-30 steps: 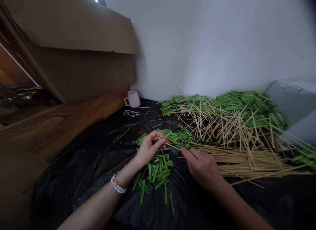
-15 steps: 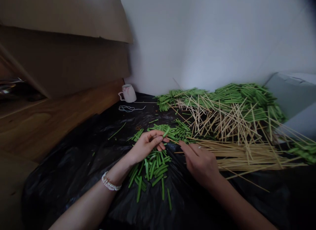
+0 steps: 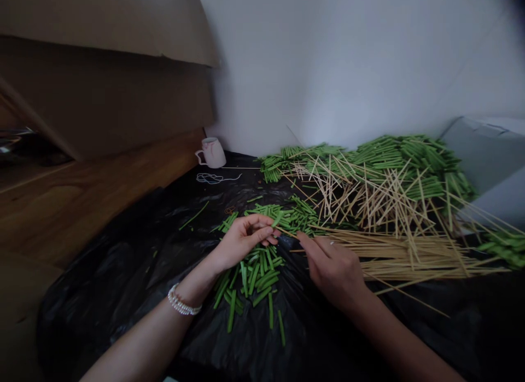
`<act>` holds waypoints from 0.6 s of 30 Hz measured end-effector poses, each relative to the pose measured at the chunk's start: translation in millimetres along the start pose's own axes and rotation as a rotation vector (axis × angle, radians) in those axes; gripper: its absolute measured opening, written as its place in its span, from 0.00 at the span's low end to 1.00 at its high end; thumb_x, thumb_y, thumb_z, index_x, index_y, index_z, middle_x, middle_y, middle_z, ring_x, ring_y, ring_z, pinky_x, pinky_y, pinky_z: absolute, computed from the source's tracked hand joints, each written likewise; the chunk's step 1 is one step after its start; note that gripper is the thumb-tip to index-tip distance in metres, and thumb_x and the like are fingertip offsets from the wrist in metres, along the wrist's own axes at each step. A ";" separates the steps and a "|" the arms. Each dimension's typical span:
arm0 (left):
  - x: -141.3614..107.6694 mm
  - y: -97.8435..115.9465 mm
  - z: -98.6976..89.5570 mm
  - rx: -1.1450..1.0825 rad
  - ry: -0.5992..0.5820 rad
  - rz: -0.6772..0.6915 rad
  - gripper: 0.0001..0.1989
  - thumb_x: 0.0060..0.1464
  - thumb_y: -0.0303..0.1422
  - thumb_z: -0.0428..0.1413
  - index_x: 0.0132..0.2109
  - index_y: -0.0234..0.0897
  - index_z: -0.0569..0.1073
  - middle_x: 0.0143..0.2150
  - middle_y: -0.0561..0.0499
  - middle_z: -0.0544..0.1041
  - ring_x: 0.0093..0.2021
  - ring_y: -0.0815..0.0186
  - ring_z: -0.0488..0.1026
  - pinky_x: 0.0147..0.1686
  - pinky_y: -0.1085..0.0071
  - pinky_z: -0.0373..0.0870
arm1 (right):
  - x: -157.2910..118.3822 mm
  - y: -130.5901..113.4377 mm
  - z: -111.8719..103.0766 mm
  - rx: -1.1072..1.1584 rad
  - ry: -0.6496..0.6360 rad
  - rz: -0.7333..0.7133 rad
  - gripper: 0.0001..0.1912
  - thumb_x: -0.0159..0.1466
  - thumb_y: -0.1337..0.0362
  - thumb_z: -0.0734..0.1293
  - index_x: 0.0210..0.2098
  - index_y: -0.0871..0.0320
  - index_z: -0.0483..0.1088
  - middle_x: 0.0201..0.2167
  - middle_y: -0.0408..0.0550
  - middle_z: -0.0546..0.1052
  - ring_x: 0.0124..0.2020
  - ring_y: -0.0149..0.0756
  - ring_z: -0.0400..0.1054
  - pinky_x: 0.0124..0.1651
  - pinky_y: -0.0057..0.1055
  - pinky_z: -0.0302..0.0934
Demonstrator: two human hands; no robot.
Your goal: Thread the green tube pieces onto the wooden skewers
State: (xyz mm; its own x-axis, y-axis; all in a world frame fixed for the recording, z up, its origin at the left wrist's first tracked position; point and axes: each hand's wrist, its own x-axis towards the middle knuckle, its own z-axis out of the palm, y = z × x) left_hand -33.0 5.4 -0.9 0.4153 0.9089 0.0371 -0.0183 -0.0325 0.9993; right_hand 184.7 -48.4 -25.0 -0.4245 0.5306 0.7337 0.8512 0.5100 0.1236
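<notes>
My left hand [image 3: 248, 237] pinches a short cut green stem piece [image 3: 278, 218] between thumb and fingers. My right hand [image 3: 334, 267] grips a thin wooden skewer [image 3: 287, 232], whose tip end reaches the left fingertips. Whether the tip is inside the stem piece cannot be made out. Around and below the left hand lies a loose heap of cut green stem pieces [image 3: 258, 275]. To the right of my right hand, a bundle of bare skewers [image 3: 410, 256] lies flat.
Stacked green pieces with skewers [image 3: 381, 157] lie along the wall. Black plastic sheeting [image 3: 135, 261] covers the work surface. A mug [image 3: 213, 153] and a tangled white string [image 3: 215, 178] are at the back left. A cardboard box [image 3: 123, 92] stands left, a grey container [image 3: 484, 152] right.
The green stem piece in my left fingers has turned slightly more upright. Both hands stay almost in place, and the view has shifted a little.
</notes>
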 end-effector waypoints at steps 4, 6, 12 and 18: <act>-0.4 1.5 1.5 0.002 0.053 0.033 0.13 0.48 0.36 0.64 0.39 0.32 0.75 0.35 0.47 0.81 0.33 0.67 0.78 0.37 0.70 0.73 | -0.4 -0.9 0.5 -0.009 0.008 -0.002 0.17 0.64 0.72 0.58 0.49 0.61 0.72 0.27 0.45 0.75 0.25 0.29 0.64 0.28 0.29 0.52; -0.9 2.6 2.3 0.019 0.067 0.035 0.12 0.47 0.35 0.65 0.37 0.32 0.76 0.33 0.49 0.81 0.32 0.68 0.77 0.36 0.72 0.72 | -0.4 -1.0 0.5 -0.012 0.004 -0.004 0.17 0.64 0.72 0.58 0.49 0.62 0.72 0.27 0.46 0.75 0.25 0.29 0.64 0.28 0.29 0.52; -0.4 -1.0 0.3 0.026 0.076 0.014 0.14 0.48 0.37 0.64 0.39 0.33 0.77 0.33 0.47 0.82 0.30 0.67 0.76 0.32 0.72 0.71 | 0.9 -0.3 -0.5 -0.021 -0.014 -0.001 0.18 0.64 0.73 0.58 0.48 0.61 0.73 0.27 0.45 0.74 0.24 0.29 0.63 0.28 0.29 0.53; 2.0 -5.1 -1.4 -0.007 0.100 0.028 0.13 0.48 0.37 0.64 0.38 0.32 0.77 0.34 0.47 0.82 0.30 0.67 0.77 0.31 0.73 0.71 | 0.9 -0.9 -1.6 -0.024 0.001 0.000 0.17 0.64 0.72 0.58 0.49 0.62 0.73 0.27 0.45 0.74 0.24 0.29 0.63 0.28 0.29 0.52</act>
State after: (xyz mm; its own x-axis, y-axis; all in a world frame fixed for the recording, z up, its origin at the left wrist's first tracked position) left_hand -33.3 8.0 -6.0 0.3219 0.9446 0.0643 -0.0348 -0.0561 0.9978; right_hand 184.0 -49.5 -23.4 -0.4241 0.5302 0.7342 0.8585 0.4935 0.1395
